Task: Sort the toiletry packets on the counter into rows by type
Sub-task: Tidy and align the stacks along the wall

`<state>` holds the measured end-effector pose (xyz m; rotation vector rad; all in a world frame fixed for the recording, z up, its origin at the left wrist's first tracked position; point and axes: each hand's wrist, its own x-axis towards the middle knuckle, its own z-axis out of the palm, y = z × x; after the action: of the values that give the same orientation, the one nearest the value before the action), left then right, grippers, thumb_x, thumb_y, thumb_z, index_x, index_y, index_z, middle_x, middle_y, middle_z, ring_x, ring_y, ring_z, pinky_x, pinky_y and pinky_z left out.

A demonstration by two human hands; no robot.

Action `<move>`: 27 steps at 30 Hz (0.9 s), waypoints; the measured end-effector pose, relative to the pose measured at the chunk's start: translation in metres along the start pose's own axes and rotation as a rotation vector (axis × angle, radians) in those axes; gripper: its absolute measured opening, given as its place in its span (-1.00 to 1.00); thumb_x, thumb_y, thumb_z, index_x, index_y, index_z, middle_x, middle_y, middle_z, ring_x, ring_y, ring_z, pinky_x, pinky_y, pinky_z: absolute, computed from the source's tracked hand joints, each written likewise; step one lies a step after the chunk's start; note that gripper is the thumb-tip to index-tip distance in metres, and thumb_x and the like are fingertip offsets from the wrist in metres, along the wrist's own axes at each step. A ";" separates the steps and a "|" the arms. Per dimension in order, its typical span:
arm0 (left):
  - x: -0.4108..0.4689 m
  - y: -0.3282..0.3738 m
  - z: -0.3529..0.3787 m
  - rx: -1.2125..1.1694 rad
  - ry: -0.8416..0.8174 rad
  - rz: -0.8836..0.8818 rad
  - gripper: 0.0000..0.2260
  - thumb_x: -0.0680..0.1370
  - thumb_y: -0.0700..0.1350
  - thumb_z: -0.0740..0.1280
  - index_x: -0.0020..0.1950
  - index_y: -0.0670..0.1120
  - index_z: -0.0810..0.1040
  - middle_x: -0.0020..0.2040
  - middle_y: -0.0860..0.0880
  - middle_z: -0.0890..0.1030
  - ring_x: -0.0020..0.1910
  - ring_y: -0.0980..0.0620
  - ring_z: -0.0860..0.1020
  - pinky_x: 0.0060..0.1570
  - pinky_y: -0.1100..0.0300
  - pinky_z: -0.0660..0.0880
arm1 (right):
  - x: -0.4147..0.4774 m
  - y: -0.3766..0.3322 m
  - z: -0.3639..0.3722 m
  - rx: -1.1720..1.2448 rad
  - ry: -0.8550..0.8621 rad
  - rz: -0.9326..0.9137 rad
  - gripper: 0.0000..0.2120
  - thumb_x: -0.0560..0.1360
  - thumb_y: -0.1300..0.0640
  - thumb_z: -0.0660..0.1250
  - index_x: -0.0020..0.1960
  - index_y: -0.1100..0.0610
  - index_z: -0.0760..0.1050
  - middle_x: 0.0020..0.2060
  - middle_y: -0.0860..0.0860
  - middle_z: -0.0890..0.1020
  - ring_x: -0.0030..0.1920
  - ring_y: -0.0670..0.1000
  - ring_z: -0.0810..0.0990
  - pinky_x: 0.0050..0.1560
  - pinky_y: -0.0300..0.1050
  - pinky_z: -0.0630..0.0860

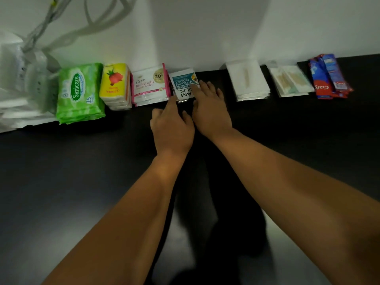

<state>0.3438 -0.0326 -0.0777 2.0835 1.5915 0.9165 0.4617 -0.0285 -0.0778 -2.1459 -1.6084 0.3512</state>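
Packets lie in a row along the wall on the black counter (82,171). From the left: a green Sanicare wipes pack (79,92), a stack of yellow tissue packs (115,85), a pile of white-and-pink Dove sachets (149,86), a white-and-teal Cream Silk sachet pile (182,83), two stacks of clear packets with wooden sticks (248,81) (290,81), and red-blue Colgate sachets (329,77). My left hand (171,128) touches the Cream Silk pile's near left corner with a straight forefinger. My right hand (209,109) lies flat, its fingers on the pile's right side.
A crumpled white plastic bag (18,85) sits at the far left against the wall. The white wall (205,33) runs directly behind the row. A gap of bare counter lies between the Cream Silk pile and the clear packets.
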 end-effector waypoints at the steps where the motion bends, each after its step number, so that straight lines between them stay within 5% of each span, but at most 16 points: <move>1: 0.000 -0.001 0.000 -0.010 0.000 0.001 -0.57 0.56 -0.11 0.30 0.45 -0.12 0.44 0.07 -0.12 0.63 0.10 -0.11 0.48 0.05 0.15 0.32 | 0.000 0.001 0.001 -0.023 0.004 -0.003 -0.44 0.57 0.15 0.16 0.56 0.11 0.20 0.55 0.15 0.22 0.57 0.17 0.08 0.56 0.13 -0.04; 11: -0.001 -0.006 -0.002 0.009 -0.098 -0.043 -0.53 0.61 -0.01 0.23 0.53 0.00 0.33 0.08 -0.09 0.59 0.14 -0.07 0.44 0.07 0.19 0.26 | -0.011 0.003 0.003 0.010 0.014 -0.008 -0.45 0.56 0.20 0.17 0.54 0.18 0.23 0.53 0.15 0.27 0.57 0.13 0.12 0.56 0.03 -0.02; 17: -0.043 -0.022 -0.030 0.032 -0.082 0.162 -0.62 0.58 -0.12 0.31 0.40 -0.17 0.51 -0.05 -0.09 0.68 -0.04 -0.12 0.50 -0.03 0.05 0.47 | -0.072 0.008 0.001 0.005 0.005 -0.028 -0.51 0.62 0.21 0.10 0.55 0.08 0.23 0.55 0.06 0.25 0.58 0.04 0.09 0.55 -0.08 -0.10; 22: -0.080 -0.033 -0.056 0.115 -0.162 0.213 -0.62 0.57 -0.06 0.37 0.37 -0.11 0.53 0.26 -0.02 0.63 0.03 -0.08 0.51 0.05 0.02 0.48 | -0.134 0.005 -0.008 0.001 0.053 -0.095 -0.60 0.63 0.18 0.19 0.47 0.15 0.39 0.48 0.09 0.39 0.54 0.10 0.23 0.56 0.02 0.07; 27: -0.111 -0.042 -0.074 0.085 -0.209 0.217 -0.69 0.59 -0.02 0.37 0.32 -0.05 0.59 0.30 0.08 0.60 0.01 0.05 0.45 0.04 0.03 0.51 | -0.176 0.000 -0.012 0.044 0.053 -0.101 -0.63 0.62 0.12 0.27 0.41 0.14 0.46 0.46 0.05 0.42 0.53 0.06 0.26 0.55 0.03 0.13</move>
<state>0.2466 -0.1327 -0.0810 2.3594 1.3400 0.6797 0.4154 -0.1983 -0.0767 -2.0159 -1.6571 0.2925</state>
